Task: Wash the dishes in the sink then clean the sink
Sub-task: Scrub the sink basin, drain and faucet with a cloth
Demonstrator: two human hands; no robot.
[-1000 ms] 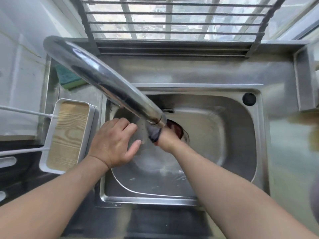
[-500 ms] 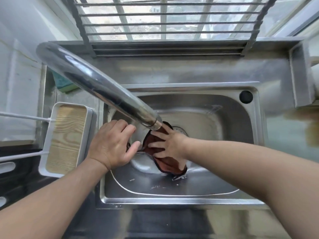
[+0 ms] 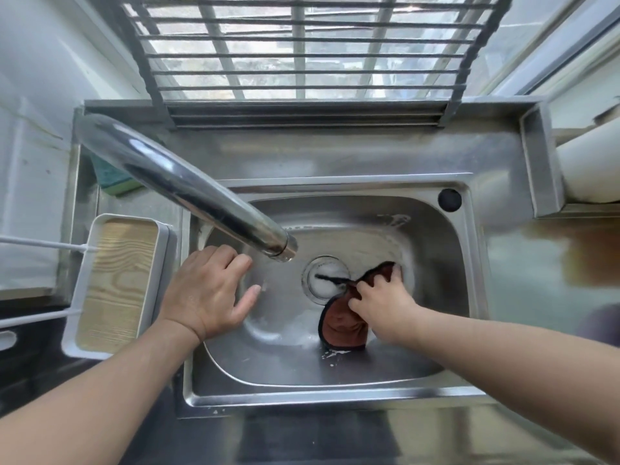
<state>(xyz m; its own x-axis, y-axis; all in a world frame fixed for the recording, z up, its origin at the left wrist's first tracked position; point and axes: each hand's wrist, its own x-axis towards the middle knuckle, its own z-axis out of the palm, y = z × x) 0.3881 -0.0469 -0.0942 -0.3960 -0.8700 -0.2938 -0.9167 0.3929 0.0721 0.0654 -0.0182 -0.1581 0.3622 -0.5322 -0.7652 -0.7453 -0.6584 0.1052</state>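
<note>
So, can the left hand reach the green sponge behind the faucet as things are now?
Probably yes. The left hand rests open on the sink's left edge, holding nothing. The green sponge lies on the counter beyond it, partly hidden under the faucet, so the hand must pass beside the spout.

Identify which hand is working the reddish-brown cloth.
The right hand, pressing the reddish-brown cloth onto the steel sink floor; the left hand holds nothing.
</note>
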